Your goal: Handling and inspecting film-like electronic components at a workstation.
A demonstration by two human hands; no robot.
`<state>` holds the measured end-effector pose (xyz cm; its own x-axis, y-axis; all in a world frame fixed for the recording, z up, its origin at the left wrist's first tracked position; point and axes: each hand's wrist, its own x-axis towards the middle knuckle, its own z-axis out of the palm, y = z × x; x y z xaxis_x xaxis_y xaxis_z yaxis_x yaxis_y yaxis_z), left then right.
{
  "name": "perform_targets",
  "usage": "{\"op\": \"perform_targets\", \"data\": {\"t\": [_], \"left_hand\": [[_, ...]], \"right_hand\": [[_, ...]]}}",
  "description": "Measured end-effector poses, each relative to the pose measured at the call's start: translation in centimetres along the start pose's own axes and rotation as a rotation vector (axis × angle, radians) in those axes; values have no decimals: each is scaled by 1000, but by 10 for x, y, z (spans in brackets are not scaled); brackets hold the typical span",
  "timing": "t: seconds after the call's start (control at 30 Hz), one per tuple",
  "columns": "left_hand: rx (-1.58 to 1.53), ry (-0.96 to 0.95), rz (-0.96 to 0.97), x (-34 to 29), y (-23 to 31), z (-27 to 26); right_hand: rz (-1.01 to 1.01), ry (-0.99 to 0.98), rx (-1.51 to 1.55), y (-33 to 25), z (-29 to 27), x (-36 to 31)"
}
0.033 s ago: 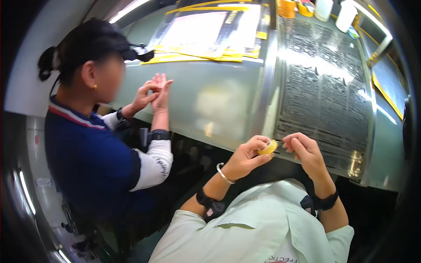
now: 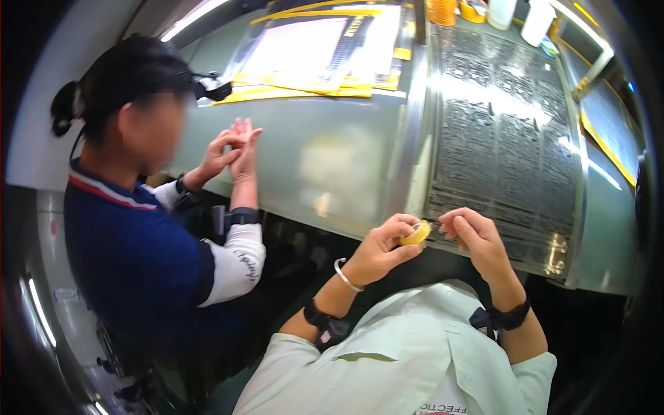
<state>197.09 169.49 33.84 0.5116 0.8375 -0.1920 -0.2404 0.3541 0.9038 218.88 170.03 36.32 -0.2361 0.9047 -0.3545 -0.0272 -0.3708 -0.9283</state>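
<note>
A small roll of yellowish clear tape (image 2: 416, 234) is held between the thumb and fingers of my left hand (image 2: 382, 250), in front of the bench's near edge. Just to its right, my right hand (image 2: 477, 238) has its fingers curled and pinched together. Whatever those fingertips hold, if anything, is too small to make out. A narrow gap separates the two hands. Beyond them lies a dark panel (image 2: 501, 152) with a wet-looking, streaked surface.
A co-worker (image 2: 131, 242) in a dark blue shirt stands at my left, hands together over the glossy bench (image 2: 290, 166). Yellow-edged sheets (image 2: 297, 52) lie at the back. White bottles (image 2: 537, 24) and an orange container (image 2: 443, 12) stand beyond the panel. A metal rail (image 2: 413, 124) runs beside it.
The whole view has shifted slightly, so the scene sits a little further left. My hands keep nearly the same pose around the tape roll.
</note>
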Motion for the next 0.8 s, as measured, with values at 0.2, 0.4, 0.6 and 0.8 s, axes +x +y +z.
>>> {"op": "perform_targets", "data": {"t": [0.2,0.4,0.6,0.8], "left_hand": [[168,-74,-21,8,3,2],[326,-122,-42,16,8,8],[422,-152,-33,21,10,13],[427,-168,-70,25,8,17]], "right_hand": [[16,-73,42,9,-4,3],[-18,-111,92,10,-10,2],[92,-171,193,9,-18,-1],[84,-143,237,18,-21,-5]]}}
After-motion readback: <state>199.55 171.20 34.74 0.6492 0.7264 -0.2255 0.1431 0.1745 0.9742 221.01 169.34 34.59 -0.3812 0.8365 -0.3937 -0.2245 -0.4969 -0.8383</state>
